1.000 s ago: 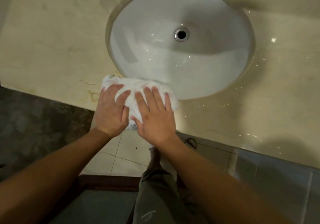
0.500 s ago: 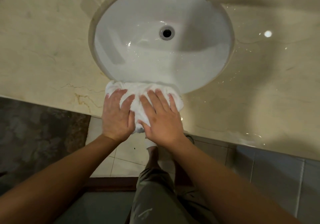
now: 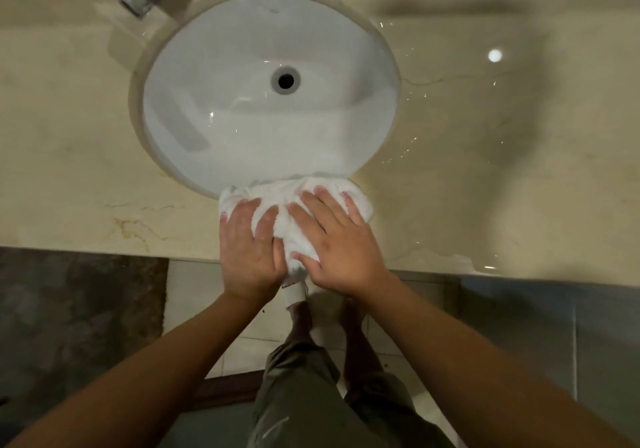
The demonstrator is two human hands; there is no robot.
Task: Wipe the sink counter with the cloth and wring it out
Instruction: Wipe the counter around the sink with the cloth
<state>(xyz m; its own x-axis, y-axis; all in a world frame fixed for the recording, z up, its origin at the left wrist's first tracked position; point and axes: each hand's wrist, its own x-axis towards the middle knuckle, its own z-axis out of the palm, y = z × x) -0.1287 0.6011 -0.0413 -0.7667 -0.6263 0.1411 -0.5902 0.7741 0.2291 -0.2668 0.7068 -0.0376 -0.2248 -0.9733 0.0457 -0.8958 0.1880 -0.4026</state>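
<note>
On the near strip of worktop point(image 3: 104, 177), just before the sink point(image 3: 270, 101), both hands point(image 3: 249, 246) point(image 3: 341, 245) press flat, fingers spread, on the bunched cloth point(image 3: 294, 201). Wiping seems underway; wringing comes next, over the basin.

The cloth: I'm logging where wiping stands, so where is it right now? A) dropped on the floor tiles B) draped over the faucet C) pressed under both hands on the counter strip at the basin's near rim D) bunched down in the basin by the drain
C: the cloth lies on the counter beneath the left hand and right hand.
</note>
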